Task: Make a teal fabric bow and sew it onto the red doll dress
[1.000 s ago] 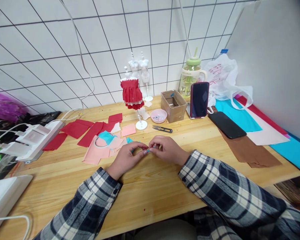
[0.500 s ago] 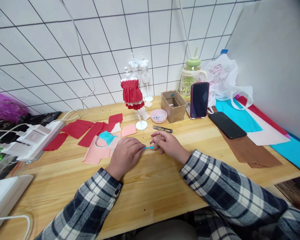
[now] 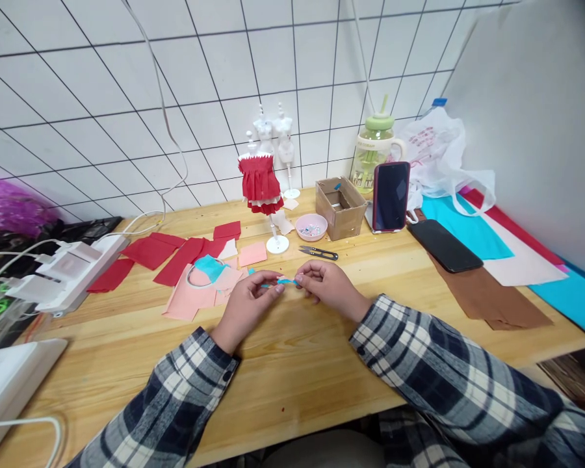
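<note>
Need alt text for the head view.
Left hand and right hand pinch a thin blue strip over a wooden table. Beyond: small mannequin in red, snips, pink bowl, cardboard box. Cloth pieces lie left, phones right.

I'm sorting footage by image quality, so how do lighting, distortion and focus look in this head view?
In the head view: fairly even light, with soft shadows on the wooden table; a pale reflection on the upright phone; tile lines on the wall skewed, as through a wide lens; a dark, blurred top right corner; the blue strip between left hand and right hand too small for detail.
</note>
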Motion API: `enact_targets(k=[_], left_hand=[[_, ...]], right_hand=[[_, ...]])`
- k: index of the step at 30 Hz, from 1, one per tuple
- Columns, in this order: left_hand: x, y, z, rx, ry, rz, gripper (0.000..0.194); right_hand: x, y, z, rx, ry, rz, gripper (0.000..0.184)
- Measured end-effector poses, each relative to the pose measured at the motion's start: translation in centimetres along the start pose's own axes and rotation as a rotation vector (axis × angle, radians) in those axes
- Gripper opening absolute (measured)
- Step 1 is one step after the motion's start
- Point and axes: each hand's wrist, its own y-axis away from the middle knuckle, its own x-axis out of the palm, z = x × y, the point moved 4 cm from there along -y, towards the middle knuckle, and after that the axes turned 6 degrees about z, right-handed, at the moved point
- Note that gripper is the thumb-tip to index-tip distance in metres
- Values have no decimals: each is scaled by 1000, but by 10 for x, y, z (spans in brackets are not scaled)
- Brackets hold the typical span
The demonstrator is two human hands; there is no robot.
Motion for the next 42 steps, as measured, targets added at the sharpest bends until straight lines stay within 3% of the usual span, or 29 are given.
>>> enact_targets(k=[6, 12, 19, 25, 30, 38, 42], left_hand=[[8, -1, 8, -193, 294, 17, 37], [10, -1, 6, -200, 299, 7, 39], [8, 1, 0, -208, 235, 4, 43], [9, 0, -4, -185, 151, 21, 41], [9, 0, -5, -176, 110, 61, 39], [17, 3, 0, -236, 248, 129, 32], [19, 3, 0, -244, 258, 138, 34]], right_hand=[[5, 1, -3, -10, 58, 23, 17], [7, 3, 2, -178, 360, 4, 16], [5, 2, -1, -84, 251, 30, 20], [4, 2, 2, -162, 288, -31, 22], [7, 2, 0, -136, 246, 22, 18], [4, 1, 1, -92, 171, -12, 13], [4, 0, -1, -93, 124, 16, 19]])
